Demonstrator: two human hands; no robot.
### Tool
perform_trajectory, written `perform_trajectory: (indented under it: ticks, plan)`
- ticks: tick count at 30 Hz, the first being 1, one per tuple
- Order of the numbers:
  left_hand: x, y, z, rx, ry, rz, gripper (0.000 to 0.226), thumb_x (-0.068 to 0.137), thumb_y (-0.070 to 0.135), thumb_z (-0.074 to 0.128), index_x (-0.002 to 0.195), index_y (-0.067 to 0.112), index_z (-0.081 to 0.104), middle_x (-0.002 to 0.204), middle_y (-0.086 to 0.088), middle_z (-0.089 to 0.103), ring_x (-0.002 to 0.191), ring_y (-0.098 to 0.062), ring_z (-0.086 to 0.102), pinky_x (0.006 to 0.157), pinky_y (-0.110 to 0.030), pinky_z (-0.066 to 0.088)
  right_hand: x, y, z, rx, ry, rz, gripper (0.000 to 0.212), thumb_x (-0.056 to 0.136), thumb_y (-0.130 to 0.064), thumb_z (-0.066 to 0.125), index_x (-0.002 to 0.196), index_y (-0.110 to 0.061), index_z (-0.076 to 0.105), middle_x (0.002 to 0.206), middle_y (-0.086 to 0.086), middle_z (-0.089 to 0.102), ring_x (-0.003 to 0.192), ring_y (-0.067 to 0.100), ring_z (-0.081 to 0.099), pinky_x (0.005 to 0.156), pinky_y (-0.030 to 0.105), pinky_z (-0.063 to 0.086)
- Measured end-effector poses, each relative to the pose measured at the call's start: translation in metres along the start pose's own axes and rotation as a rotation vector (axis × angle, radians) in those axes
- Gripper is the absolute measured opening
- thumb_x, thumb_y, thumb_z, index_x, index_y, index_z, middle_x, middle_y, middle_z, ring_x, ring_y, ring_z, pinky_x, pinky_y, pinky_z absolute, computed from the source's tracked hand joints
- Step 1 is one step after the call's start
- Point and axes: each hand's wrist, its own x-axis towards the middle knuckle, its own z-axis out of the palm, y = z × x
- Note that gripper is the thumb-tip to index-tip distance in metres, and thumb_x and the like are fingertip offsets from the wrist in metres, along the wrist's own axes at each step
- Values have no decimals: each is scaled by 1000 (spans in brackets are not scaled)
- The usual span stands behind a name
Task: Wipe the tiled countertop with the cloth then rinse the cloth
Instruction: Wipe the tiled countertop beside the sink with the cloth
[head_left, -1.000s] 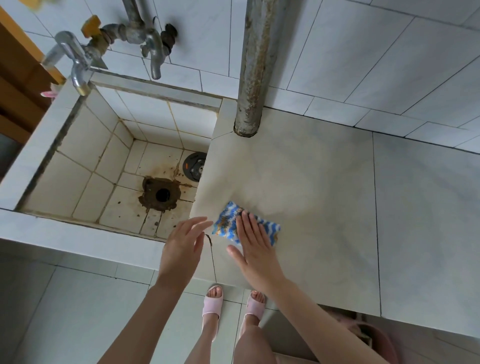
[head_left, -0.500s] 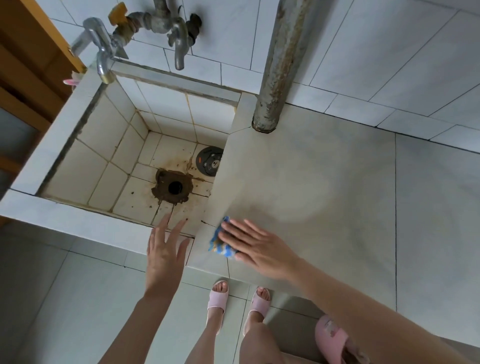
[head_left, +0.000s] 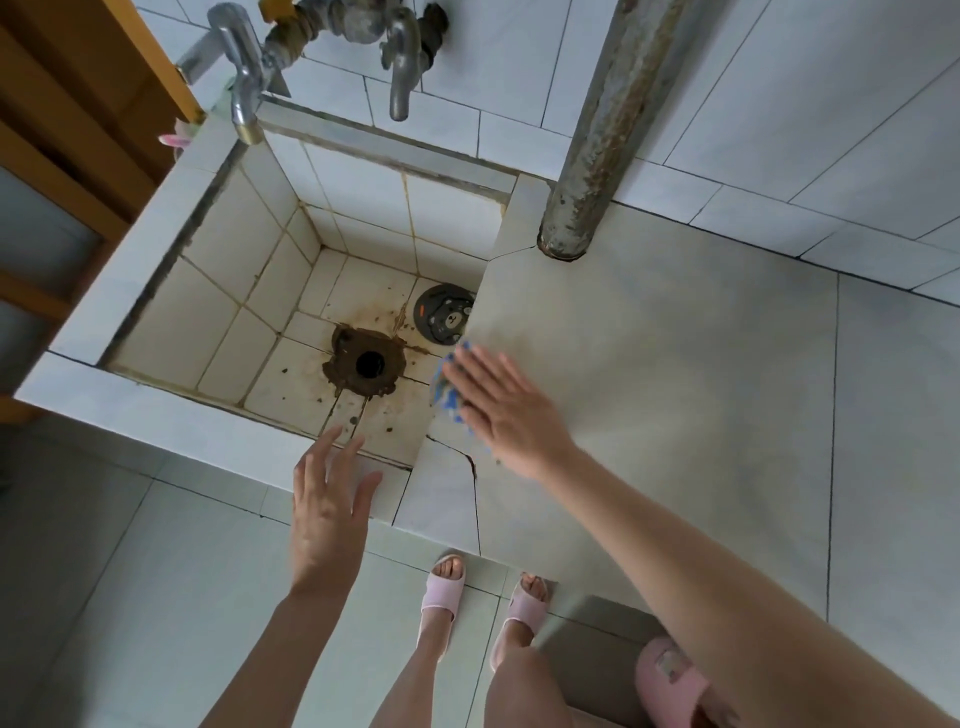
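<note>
Cloth (head_left: 447, 396) lies long axis near-to-far along countertop (head_left: 675, 395) edge, under flat-fingered right hand (head_left: 506, 410).

Most of the cloth (head_left: 444, 397) under the right hand (head_left: 511, 415); taps (head_left: 399, 78) partly beyond the top edge

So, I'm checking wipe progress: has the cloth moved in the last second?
Yes. Under the right hand the cloth slid left and away from the front crack, to the edge of the countertop, beside the black plug.
</note>
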Motion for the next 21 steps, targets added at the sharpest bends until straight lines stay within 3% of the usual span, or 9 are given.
perform_trajectory:
  ticks: [3, 6, 9, 14, 21]
  plan:
    - [0, -1, 1, 2, 15, 16, 36, 85, 18, 58, 121, 11, 53, 135, -9, 41, 121, -27, 38, 93, -49, 45, 22, 26, -1, -10, 22, 231, 60, 100, -38, -2, 147, -13, 25, 155, 5, 26, 143, 20, 23, 117, 30, -1]
    - [1, -3, 2, -12, 21, 11, 34, 85, 16, 59, 118, 9, 54, 133, -9, 42, 120, -26, 39, 94, -47, 45, 26, 32, 1, -6, 61, 314, 58, 101, -35, 2, 148, -7, 22, 155, 8, 22, 144, 21, 21, 115, 33, 12]
    - [1, -3, 2, -12, 41, 26, 34, 84, 14, 61, 116, 8, 54, 130, -10, 44, 119, -25, 40, 95, -44, 44, 20, 20, 4, 69, 72, 254, 55, 101, -34, 8, 148, -9, 21, 156, 6, 22, 144, 21, 19, 114, 35, 16]
    - [0, 0, 2, -27, 88, -3, 37, 80, 15, 65, 115, 5, 54, 127, -12, 46, 117, -25, 41, 97, -30, 37, -18, -30, 6, 110, 2, 91, 52, 102, -35, 7, 151, -17, 2, 159, 6, 1, 146, 21, -3, 120, 38, 3]
    - [0, 1, 2, 0, 98, -36, 41, 78, 17, 68, 113, 2, 54, 123, -14, 49, 115, -27, 42, 98, -31, 36, -83, -100, 15, 147, 86, -118, 51, 103, -36, 27, 149, -15, 22, 157, 3, 19, 146, 18, 13, 115, 39, 27]
